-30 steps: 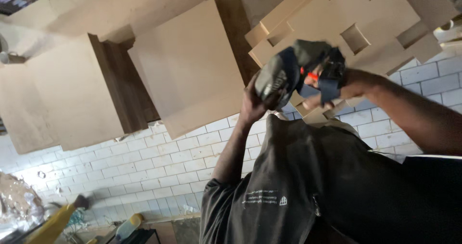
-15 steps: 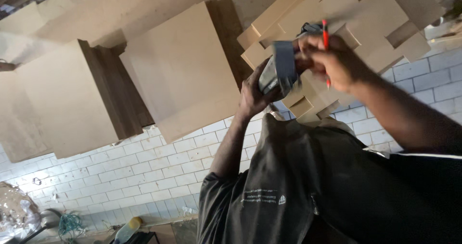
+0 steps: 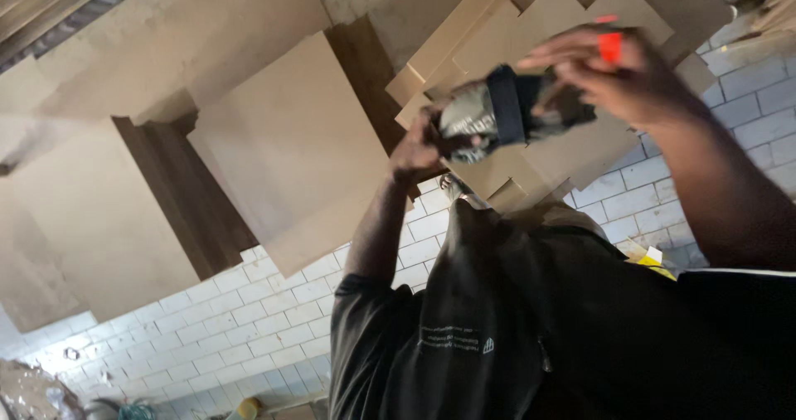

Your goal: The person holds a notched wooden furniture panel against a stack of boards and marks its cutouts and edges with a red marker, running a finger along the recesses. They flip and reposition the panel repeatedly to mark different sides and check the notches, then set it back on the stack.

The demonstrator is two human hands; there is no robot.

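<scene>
Both hands are raised in front of the dark grey shirt (image 3: 531, 329), holding one dark, blurred hand tool with a grey-black body and a black band across it (image 3: 506, 113). The view is steeply tilted, so the floor and boards appear above the tool.

Left hand (image 3: 423, 142): fingers closed around the tool's left end, grip firm, forearm running down to the shirt sleeve.

Right hand (image 3: 613, 76): laid over the tool's right end, fingers curled on it. A small orange-red piece (image 3: 610, 47) shows at the fingertips; I cannot tell whether it belongs to the tool or is a separate part. Motion blur hides the details of the grip.

Surroundings, all placed from the tool:
- Directly behind it, a stack of pale brown cut fibreboard panels with notched, stepped edges (image 3: 531, 22); the tool and both hands cover part of the stack.
- To its left, a large plain tan board (image 3: 290, 155), lying flat.
- Between that board and the stack, a dark wood-grain strip (image 3: 365, 72).
- Farther left, a second dark wood-grain plank (image 3: 186, 196) and another tan sheet (image 3: 91, 221).
- Below and to both sides, a white brick-pattern tiled surface (image 3: 249, 320).
- Far lower left, crumpled clear plastic (image 3: 29, 391), only partly in frame.
- Lower right, just by the shirt, a small yellow scrap (image 3: 651, 262), mostly hidden.
</scene>
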